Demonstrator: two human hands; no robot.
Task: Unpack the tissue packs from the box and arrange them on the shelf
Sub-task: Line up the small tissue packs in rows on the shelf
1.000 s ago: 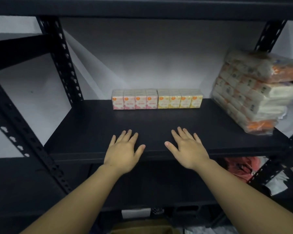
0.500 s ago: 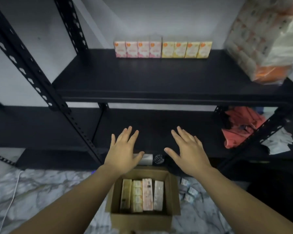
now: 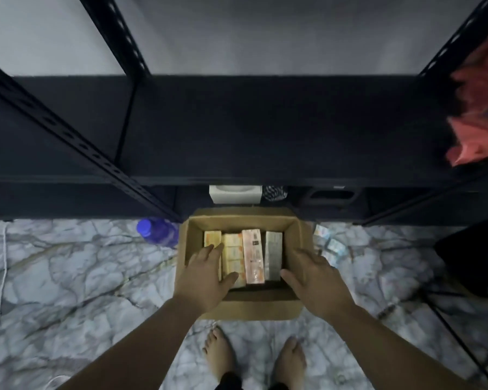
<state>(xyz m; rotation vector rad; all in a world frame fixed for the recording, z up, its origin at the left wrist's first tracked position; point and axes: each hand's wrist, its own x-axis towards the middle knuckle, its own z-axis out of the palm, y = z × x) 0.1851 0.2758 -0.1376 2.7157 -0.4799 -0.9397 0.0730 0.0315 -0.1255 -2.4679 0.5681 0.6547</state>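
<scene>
Box (image 3: 254, 308) open on the floor (image 3: 68, 277), back edge tucked against the rack's bottom front, so the lift from box to shelf (image 3: 265, 128) is short. Flaps folded out, top fully clear for both hands.

Left hand (image 3: 206, 280) over the box's left front corner, fingers spread and straight, tips on the leftmost packs (image 3: 254, 256), thumb reaching across the second one. Nothing gripped. Right hand (image 3: 316, 280) over the right front corner, fingers relaxed and spread, thumb pointing in toward the rightmost pack; contact with the box wall or pack: cannot tell. Looks like bracketing the row from both sides to scoop several at once, a guess.

Four long packs inside, standing on edge side by side, running front to back along the box floor. Left two yellowish, third pink with print and a barcode-like patch, fourth pale grey-white. Soft wrapped bundles, likely compressible, squeeze lightly.

Shelf above the box dark and bare at centre; red bag (image 3: 473, 122) at its right edge. Purple bottle (image 3: 158, 230) on the floor left of the box.
</scene>
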